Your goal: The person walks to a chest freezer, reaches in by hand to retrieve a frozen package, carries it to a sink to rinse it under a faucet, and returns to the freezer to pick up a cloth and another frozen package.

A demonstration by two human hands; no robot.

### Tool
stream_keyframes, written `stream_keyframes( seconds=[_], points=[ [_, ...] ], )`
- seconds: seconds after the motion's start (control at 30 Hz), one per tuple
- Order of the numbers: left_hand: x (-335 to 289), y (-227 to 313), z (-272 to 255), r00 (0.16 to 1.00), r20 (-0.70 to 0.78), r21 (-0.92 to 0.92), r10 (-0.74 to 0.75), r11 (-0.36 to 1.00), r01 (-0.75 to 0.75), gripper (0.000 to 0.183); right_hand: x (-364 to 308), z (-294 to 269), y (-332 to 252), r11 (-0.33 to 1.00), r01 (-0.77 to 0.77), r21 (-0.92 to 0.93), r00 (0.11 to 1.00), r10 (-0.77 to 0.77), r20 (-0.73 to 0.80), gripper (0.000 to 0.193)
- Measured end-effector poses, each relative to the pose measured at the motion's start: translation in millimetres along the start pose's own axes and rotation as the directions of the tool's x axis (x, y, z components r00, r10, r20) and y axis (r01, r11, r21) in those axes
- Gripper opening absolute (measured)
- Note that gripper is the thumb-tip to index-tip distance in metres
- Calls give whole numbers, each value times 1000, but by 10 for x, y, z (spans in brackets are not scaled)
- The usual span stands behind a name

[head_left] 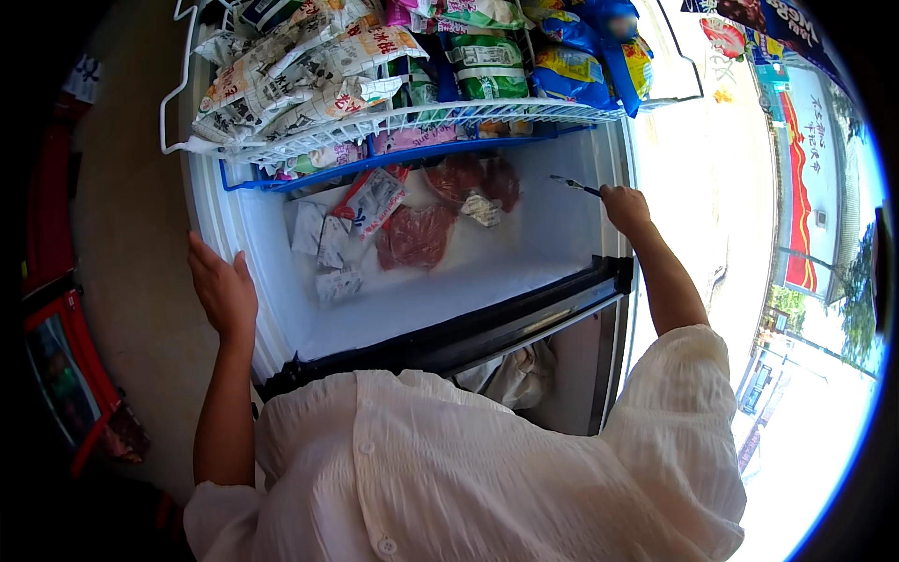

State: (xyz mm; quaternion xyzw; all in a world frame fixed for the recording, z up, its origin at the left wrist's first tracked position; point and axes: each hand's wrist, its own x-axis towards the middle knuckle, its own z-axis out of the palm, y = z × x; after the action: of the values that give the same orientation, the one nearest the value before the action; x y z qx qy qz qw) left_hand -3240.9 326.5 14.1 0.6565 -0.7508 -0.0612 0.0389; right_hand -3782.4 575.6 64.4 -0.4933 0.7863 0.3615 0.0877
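Note:
A white chest freezer stands before me, frost along its inner walls. My left hand lies against its left rim, fingers stretched out and the thumb apart, holding nothing. Over the right rim my right hand is closed around a slim tool with a dark handle. The tool's thin tip points left over the freezer's inside; its exact kind is too small to tell. On the freezer floor lie red meat in clear wrap, a red and white packet and several small white packets.
A white wire basket full of bagged goods spans the far part of the freezer. Below it runs a blue rack edge. A black-edged sliding lid crosses the near side. A red-framed cabinet stands at the left.

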Motion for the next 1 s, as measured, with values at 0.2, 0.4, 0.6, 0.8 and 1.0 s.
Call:
stream_keyframes(
  seconds=[0.2, 0.4, 0.6, 0.8, 1.0],
  points=[
    [43, -43, 47, 998, -35, 1, 49, 999, -49, 69, -133, -99, -162, 983, 180, -18, 975, -176, 133, 15],
    [0, 4, -1, 1000, -8, -17, 17, 1000, -18, 68, -588, 236, -212, 984, 175, 45, 956, -180, 230, 14],
    [9, -51, 51, 999, -28, 5, 25, 1000, -25, 69, -514, 499, -316, 950, 295, -107, 928, -258, 267, 15],
    [9, -31, 31, 1000, 8, 13, 5, 1000, -5, 70, -651, 405, -438, 988, 142, 56, 949, -152, 276, 16],
    [30, -33, 63, 1000, -11, 25, 21, 999, -21, 71, -320, 544, -260, 932, 341, -119, 907, -294, 300, 15]
  ],
)
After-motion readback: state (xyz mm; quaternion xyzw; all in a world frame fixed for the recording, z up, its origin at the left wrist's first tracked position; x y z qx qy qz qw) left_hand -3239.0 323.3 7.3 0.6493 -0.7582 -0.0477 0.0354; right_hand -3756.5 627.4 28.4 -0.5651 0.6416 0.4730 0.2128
